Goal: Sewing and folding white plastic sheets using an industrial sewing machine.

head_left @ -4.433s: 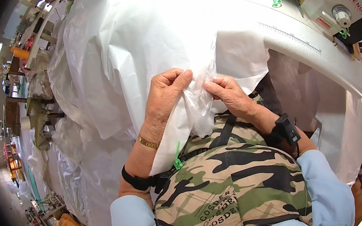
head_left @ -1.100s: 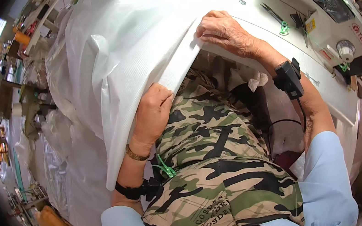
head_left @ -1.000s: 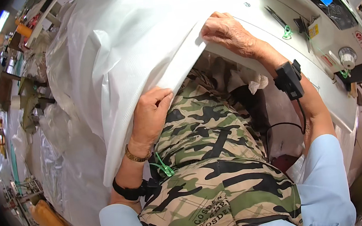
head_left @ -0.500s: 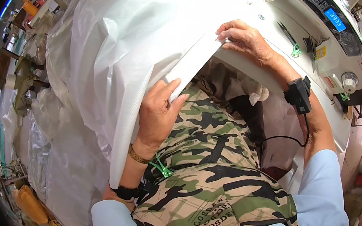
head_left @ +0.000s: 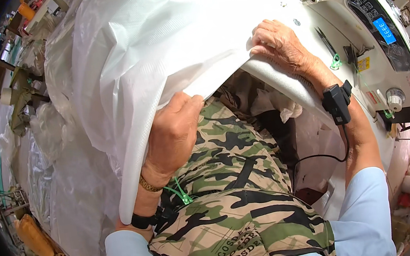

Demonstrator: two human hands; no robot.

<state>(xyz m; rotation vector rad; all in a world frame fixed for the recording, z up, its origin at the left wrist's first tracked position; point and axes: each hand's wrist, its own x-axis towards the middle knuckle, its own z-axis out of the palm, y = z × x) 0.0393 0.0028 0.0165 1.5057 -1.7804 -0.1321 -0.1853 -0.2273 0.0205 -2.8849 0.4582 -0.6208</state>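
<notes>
A large sheet of white woven plastic fabric [head_left: 151, 46] spreads over the table in front of me and hangs down over my left forearm. My left hand [head_left: 176, 129] is closed on the near edge of this fabric, thumb and fingers pinching it. Further right, my right hand [head_left: 279, 44] grips the same edge close to the table's rim, its fingers curled over the cloth. Between the two hands the edge runs fairly taut. A camouflage apron [head_left: 234, 186] covers my lap below it.
At the right stands a white sewing machine [head_left: 353, 28] with a lit display panel [head_left: 384, 30]. Black tweezers [head_left: 326, 40] and a green-tied tool lie on its bed. More translucent sheeting [head_left: 67, 189] heaps up at the left, near an orange bundle [head_left: 34, 236].
My left hand has rolled over, its thumb and fingers closing on the fabric edge. My right hand has shifted slightly, and the edge's flat folded strip no longer shows.
</notes>
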